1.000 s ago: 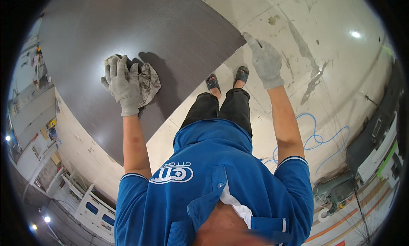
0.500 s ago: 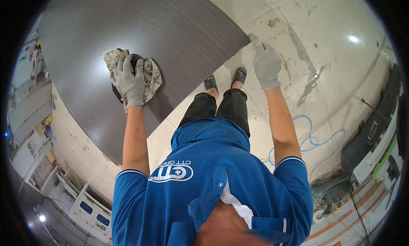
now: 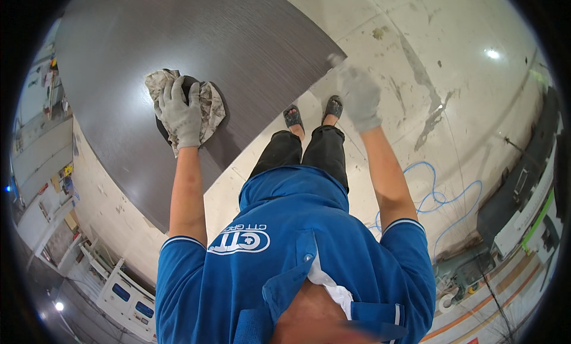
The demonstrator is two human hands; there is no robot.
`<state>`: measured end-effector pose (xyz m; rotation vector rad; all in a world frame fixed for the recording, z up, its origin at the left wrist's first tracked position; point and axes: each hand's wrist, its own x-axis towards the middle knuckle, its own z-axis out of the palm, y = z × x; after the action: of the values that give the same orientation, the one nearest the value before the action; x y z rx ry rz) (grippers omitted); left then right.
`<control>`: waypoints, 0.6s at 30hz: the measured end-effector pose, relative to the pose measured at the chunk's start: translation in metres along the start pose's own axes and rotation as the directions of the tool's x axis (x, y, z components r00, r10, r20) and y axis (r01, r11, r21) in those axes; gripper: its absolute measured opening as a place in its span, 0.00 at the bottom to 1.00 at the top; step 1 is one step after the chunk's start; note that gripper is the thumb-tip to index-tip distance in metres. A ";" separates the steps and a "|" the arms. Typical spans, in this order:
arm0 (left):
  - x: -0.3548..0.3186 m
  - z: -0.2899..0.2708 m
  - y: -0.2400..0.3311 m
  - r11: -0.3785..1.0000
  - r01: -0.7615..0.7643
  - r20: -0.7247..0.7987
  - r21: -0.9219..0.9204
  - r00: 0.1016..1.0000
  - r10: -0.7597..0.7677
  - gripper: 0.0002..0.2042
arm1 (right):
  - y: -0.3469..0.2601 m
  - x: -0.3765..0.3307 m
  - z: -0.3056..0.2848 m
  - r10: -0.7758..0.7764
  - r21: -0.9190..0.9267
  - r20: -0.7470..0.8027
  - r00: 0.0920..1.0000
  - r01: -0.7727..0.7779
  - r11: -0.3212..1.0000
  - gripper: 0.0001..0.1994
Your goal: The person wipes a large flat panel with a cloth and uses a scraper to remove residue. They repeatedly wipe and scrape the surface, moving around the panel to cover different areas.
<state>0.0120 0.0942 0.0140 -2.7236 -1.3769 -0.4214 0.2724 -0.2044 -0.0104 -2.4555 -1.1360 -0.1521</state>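
A large dark grey-brown wood-grain panel (image 3: 250, 52) fills the upper left. On it lies a crumpled patterned cloth (image 3: 212, 109) with a black object (image 3: 188, 84) partly showing among its folds; the kind of that object is hidden. My left hand (image 3: 180, 115), in a grey glove, is on top of both, its fingers curved over them and gripping the cloth. My right hand (image 3: 358, 97), gloved the same way, is just off the panel's right corner. Motion smears its fingers, so I cannot make out their pose or anything in them.
My sandalled feet (image 3: 333, 106) stand beside the panel's near right edge. A blue hose (image 3: 437, 195) lies looped on the pale, stained floor (image 3: 476, 106). Dark equipment (image 3: 517, 189) lines the right side; a white cabinet-like unit (image 3: 128, 296) is at the lower left.
My right hand has moved left and slightly down along the panel's right corner and is now blurred. My left hand and the cloth have hardly moved.
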 end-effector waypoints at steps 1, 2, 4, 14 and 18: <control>0.000 0.000 0.000 1.000 0.000 -0.001 0.000 1.000 0.000 0.23 | -0.002 0.000 -0.001 -0.020 0.021 0.065 0.998 0.019 1.000 0.16; 0.000 0.000 0.000 1.000 0.013 0.009 0.012 1.000 -0.013 0.23 | -0.006 -0.001 -0.003 -0.050 0.051 0.043 0.998 0.048 0.998 0.16; 0.000 0.000 -0.001 1.000 0.008 0.002 -0.007 1.000 -0.008 0.23 | -0.011 0.001 -0.006 -0.186 0.115 0.084 0.979 0.176 0.978 0.18; 0.000 -0.001 0.000 0.999 0.032 0.022 -0.015 0.999 -0.032 0.23 | -0.013 -0.005 -0.002 -0.185 -0.010 0.010 0.983 0.185 0.983 0.20; 0.001 0.000 0.000 1.000 0.015 0.036 -0.010 0.999 -0.015 0.23 | -0.014 -0.002 -0.002 -0.050 0.001 0.030 0.998 0.050 0.999 0.20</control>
<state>0.0121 0.0950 0.0146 -2.7442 -1.4082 -0.3828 0.2612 -0.1986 -0.0044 -2.4379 -1.2110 -0.1303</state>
